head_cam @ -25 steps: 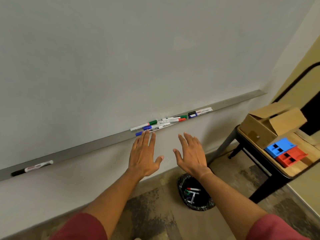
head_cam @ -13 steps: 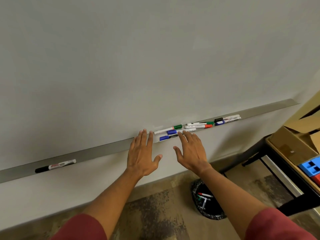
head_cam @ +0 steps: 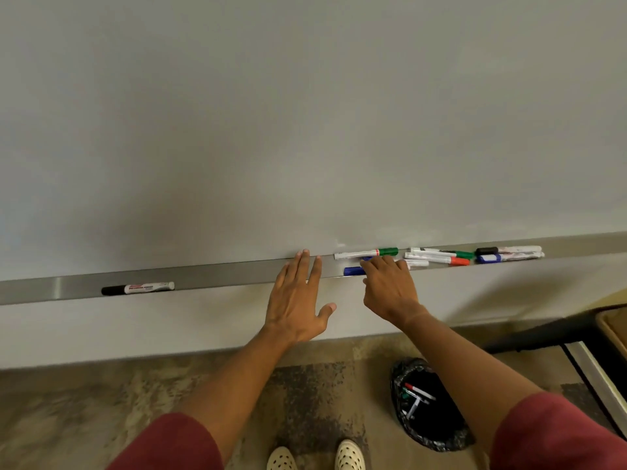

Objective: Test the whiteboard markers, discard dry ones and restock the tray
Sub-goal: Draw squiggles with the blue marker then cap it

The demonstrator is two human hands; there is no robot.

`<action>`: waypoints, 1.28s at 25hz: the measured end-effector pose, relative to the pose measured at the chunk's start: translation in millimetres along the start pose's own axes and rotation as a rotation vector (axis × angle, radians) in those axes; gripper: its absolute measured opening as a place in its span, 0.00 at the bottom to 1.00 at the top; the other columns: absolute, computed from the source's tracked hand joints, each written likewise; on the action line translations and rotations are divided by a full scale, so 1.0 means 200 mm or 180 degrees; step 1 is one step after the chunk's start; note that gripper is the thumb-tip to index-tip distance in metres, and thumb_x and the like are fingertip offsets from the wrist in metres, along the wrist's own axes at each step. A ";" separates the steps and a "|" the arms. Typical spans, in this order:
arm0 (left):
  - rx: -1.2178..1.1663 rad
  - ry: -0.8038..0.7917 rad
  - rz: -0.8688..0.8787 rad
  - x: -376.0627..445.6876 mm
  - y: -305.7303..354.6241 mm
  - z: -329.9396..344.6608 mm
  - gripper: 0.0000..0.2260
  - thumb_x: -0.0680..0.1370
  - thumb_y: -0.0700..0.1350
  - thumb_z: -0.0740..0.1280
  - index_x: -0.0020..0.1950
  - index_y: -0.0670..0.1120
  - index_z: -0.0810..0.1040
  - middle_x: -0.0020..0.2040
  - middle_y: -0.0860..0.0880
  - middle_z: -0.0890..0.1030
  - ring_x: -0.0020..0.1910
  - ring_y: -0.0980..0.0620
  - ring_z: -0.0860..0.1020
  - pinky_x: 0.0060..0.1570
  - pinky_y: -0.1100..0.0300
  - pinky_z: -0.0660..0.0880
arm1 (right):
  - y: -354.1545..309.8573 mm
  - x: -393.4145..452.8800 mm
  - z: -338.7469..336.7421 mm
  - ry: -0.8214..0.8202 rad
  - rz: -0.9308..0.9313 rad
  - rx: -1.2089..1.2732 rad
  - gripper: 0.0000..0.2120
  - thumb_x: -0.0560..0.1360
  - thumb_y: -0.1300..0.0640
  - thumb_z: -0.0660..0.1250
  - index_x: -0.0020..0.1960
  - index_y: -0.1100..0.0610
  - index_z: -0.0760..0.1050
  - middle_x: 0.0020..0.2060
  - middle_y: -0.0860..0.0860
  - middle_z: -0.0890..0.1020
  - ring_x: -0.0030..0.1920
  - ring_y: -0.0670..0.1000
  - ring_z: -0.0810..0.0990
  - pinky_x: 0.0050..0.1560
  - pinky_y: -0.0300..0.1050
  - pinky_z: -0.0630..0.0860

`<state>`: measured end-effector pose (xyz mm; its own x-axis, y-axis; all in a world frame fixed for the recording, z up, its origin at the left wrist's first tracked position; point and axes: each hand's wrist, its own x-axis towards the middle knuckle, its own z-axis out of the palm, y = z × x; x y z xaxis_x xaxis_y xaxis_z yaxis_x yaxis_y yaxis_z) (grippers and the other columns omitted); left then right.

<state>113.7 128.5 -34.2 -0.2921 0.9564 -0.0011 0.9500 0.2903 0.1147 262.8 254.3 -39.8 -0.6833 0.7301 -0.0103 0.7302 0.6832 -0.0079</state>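
Head view, standing at the whiteboard (head_cam: 305,113). Tray (head_cam: 217,278) runs along its lower edge.

Left hand (head_cam: 295,300): flat, fingers straight and together, thumb splayed; fingertips lie over the tray's edge, holding nothing. Cannot tell whether they touch the metal.

Right hand (head_cam: 390,286): reaching into the marker cluster, fingers bent down over a blue-capped marker (head_cam: 354,271) at the tray's front lip. Whether they have closed on it cannot be told; the fingertips hide the contact.

Markers: green-capped one (head_cam: 368,253) just behind the right hand; a further group with red and green caps (head_cam: 437,257) to its right; a black and blue pair (head_cam: 509,254) beyond. One black-capped marker (head_cam: 137,288) lies alone, well apart to the left. Bin (head_cam: 427,405) on the floor below the right arm, several markers in it.

Judgement: step in hand is picking the next marker to test.

Risks:
- Markers lie crowded and overlapping. Lifting one may drag a neighbour over the front lip, which looks shallow; it would roll onto the floor.
- The blue one sits at the very edge, so a nudge instead of a clean pinch could tip it off.
- Tested and untested markers share one heap; nothing visible separates them, so one may be retested or missed.
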 end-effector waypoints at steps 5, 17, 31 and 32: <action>-0.0088 -0.0019 -0.0151 0.00 0.02 0.00 0.41 0.77 0.65 0.58 0.78 0.48 0.38 0.78 0.46 0.37 0.77 0.47 0.37 0.72 0.55 0.37 | 0.06 0.10 0.01 -0.0131 -0.0180 -0.0291 0.12 0.73 0.57 0.64 0.55 0.53 0.76 0.54 0.51 0.76 0.56 0.54 0.71 0.54 0.50 0.63; -0.0221 -0.0024 -0.0065 -0.01 0.00 -0.07 0.34 0.80 0.58 0.58 0.79 0.48 0.46 0.79 0.49 0.46 0.78 0.50 0.46 0.72 0.58 0.42 | 0.02 0.15 -0.04 0.0116 -0.0306 0.0136 0.10 0.74 0.55 0.65 0.55 0.51 0.74 0.52 0.50 0.79 0.54 0.53 0.72 0.57 0.50 0.64; -0.0333 0.0577 0.0519 -0.09 -0.58 -0.33 0.11 0.79 0.43 0.65 0.61 0.45 0.77 0.53 0.47 0.77 0.51 0.49 0.75 0.52 0.56 0.74 | -0.71 0.15 -0.28 0.0539 -0.1126 0.0820 0.11 0.77 0.55 0.65 0.58 0.56 0.78 0.48 0.53 0.80 0.44 0.54 0.77 0.45 0.42 0.68; -0.0363 0.0577 0.0563 -0.12 -0.65 -0.35 0.10 0.79 0.43 0.65 0.60 0.45 0.78 0.52 0.47 0.77 0.49 0.49 0.75 0.50 0.55 0.75 | -0.78 0.14 -0.29 0.0540 -0.1143 0.0754 0.10 0.78 0.54 0.63 0.57 0.56 0.78 0.47 0.53 0.81 0.43 0.54 0.77 0.44 0.42 0.65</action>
<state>-9.9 66.1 20.2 -0.1473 0.9675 0.2054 0.9725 0.1039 0.2083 130.4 168.5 19.6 -0.8691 0.4530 0.1987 0.4138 0.8859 -0.2096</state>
